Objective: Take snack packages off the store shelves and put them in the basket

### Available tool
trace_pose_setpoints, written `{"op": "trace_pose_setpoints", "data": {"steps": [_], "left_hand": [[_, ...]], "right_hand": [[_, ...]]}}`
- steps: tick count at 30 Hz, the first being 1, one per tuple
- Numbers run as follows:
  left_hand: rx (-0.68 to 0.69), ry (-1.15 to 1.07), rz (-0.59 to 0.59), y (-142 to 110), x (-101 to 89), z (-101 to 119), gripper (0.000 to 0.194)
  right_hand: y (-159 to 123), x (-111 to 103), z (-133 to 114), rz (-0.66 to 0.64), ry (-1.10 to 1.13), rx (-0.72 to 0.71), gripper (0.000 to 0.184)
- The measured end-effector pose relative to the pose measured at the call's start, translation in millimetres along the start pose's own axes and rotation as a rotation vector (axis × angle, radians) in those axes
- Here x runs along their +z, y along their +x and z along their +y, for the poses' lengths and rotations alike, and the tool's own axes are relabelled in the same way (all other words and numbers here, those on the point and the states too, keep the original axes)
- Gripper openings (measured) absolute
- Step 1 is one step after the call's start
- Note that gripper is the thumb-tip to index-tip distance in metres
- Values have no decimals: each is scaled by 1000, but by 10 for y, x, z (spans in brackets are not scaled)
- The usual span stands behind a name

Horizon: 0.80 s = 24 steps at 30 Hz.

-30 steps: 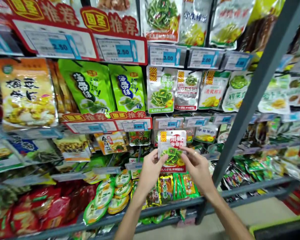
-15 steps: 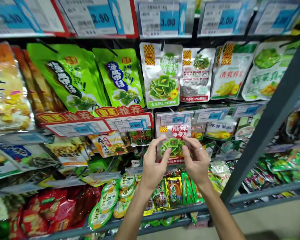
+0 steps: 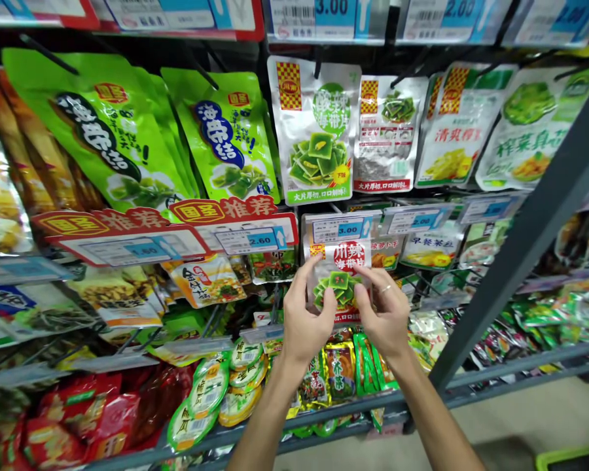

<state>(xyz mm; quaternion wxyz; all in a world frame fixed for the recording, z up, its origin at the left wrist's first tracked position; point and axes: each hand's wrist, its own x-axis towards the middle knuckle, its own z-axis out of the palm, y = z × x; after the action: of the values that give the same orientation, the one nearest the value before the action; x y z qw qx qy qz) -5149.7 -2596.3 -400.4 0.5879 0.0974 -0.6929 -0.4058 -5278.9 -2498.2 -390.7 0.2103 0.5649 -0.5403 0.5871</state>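
Note:
My left hand [image 3: 304,320] and my right hand [image 3: 385,317] both pinch a small silver snack packet [image 3: 342,275] with red print and green pieces pictured on it. The hands hold its left and right sides, thumbs on the front. The packet is raised just under a 3.00 price tag [image 3: 338,229] on a hook row of the store rack. A ring shows on my right hand.
Hanging green seaweed pouches [image 3: 226,134] and silver packets [image 3: 317,131] fill the rows above. Red bags [image 3: 93,412] and round green packs [image 3: 211,389] lie on the bottom shelf [image 3: 324,418]. A grey slanted rack post [image 3: 520,229] stands at the right.
The view has moved closer to the rack and tilted down. My hands have carried the packet slightly up toward the hook row under the 3.00 tag.

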Motion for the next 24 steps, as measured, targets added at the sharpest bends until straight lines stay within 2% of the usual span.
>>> {"op": "trace_pose_setpoints", "data": {"steps": [3, 8, 14, 18, 24], "left_hand": [[52, -17, 21, -11, -17, 71, 60], [-21, -37, 37, 13, 64, 118, 63], [-65, 0, 102, 39, 121, 110, 56], [-96, 136, 63, 108, 105, 78, 59], [-115, 384, -91, 213, 8, -168, 74]], "right_hand": [[13, -43, -55, 29, -25, -71, 45], [104, -65, -129, -21, 10, 95, 44], [95, -17, -125, -67, 34, 119, 45], [117, -15, -13, -145, 23, 166, 49], [307, 20, 229, -329, -237, 65, 69]]}}
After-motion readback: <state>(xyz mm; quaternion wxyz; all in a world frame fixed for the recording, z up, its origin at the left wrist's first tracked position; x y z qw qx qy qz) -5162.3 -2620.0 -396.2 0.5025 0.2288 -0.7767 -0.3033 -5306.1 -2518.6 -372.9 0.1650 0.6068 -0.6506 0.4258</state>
